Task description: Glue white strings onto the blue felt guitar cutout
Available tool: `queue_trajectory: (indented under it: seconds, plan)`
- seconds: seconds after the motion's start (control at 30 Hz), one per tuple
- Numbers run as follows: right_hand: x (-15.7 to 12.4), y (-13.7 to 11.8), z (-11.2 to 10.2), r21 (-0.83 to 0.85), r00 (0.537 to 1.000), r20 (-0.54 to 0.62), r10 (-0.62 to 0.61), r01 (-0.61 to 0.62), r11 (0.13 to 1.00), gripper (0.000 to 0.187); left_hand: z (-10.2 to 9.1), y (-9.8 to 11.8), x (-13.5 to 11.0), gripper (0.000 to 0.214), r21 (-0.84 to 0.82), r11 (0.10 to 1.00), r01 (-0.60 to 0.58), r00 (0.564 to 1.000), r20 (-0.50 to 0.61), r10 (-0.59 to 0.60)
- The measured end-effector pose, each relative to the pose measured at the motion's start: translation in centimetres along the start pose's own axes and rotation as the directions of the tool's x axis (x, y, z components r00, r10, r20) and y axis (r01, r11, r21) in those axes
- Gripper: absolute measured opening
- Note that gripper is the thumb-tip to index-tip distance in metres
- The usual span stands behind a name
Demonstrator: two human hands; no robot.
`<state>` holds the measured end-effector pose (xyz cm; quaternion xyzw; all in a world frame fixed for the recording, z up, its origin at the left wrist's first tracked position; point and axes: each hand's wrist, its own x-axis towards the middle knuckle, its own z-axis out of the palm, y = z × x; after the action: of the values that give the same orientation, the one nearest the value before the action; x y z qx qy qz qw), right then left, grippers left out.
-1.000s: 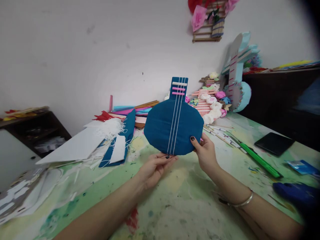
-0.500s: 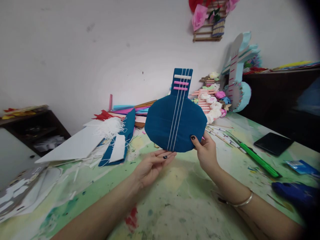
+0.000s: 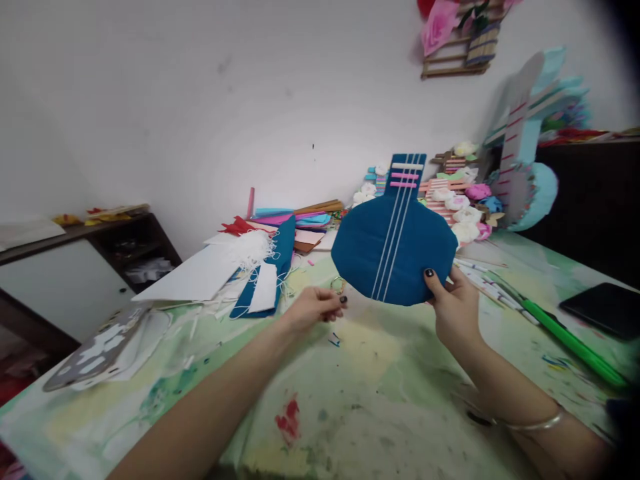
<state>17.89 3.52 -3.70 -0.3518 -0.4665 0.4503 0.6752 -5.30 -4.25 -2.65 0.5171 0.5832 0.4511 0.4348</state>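
A dark blue guitar-shaped craft piece (image 3: pixel 367 243) stands raised above the table, its neck pointing up. Three white strings run down its front, crossing one white and two pink bars on the neck. My right hand (image 3: pixel 455 303) grips its lower right edge, thumb on the front and fingers behind. Apart from the piece, to its lower left, is my left hand (image 3: pixel 317 305) with fingers drawn together; whether anything is between them I cannot make out. A small gold-coloured ring (image 3: pixel 338 285) shows right by its fingertips.
White yarn (image 3: pixel 253 247) and a white strip (image 3: pixel 263 288) lie over blue sheet material beside white board (image 3: pixel 187 277). On the right are a green cutter (image 3: pixel 570 340), a black flat device (image 3: pixel 605 310) and several pens. Paper flowers (image 3: pixel 467 217) and a light-blue model (image 3: pixel 543 193) stand behind.
My left hand has left the bottom edge of the guitar-shaped piece and its fingers have closed together. My right hand still holds the piece. The view has turned left.
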Motion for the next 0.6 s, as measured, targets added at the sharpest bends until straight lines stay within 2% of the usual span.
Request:
queue_trajectory:
  seconds: [0.07, 0.17, 0.23, 0.3, 0.43, 0.6]
  plan:
    - [0.4, -0.1, -0.3, 0.02, 0.997, -0.042, 0.063, -0.062, 0.998, 0.051, -3.1, 0.2, 1.1, 0.026, 0.1, 0.992, -0.072, 0.987, -0.134, 0.086]
    - [0.8, 0.0, -0.5, 0.05, 0.992, -0.072, 0.108, -0.105, 0.993, 0.05, -8.4, 0.4, 2.6, 0.025, 0.298, 0.948, -0.115, 0.922, -0.323, 0.214]
    - [0.8, 0.0, -0.5, 0.061, 0.99, -0.072, 0.118, -0.114, 0.992, 0.049, -11.5, 0.2, 3.5, 0.019, 0.428, 0.901, -0.073, 0.898, -0.365, 0.246]
    - [0.8, 0.0, -0.4, 0.062, 0.991, -0.057, 0.124, -0.12, 0.991, 0.05, -13.7, -0.4, 4.4, 0.013, 0.532, 0.847, -0.016, 0.902, -0.357, 0.241]
    - [0.5, -0.1, -0.2, 0.025, 0.988, 0.001, 0.154, -0.154, 0.988, 0.056, -15.4, -2.0, 5.8, 0.011, 0.651, 0.756, 0.073, 0.939, -0.301, 0.168]
    - [0.2, -0.3, -0.1, -0.046, 0.972, 0.06, 0.228, -0.226, 0.973, 0.059, -15.2, -2.8, 7.0, 0.025, 0.684, 0.715, 0.143, 0.97, -0.241, 0.037]
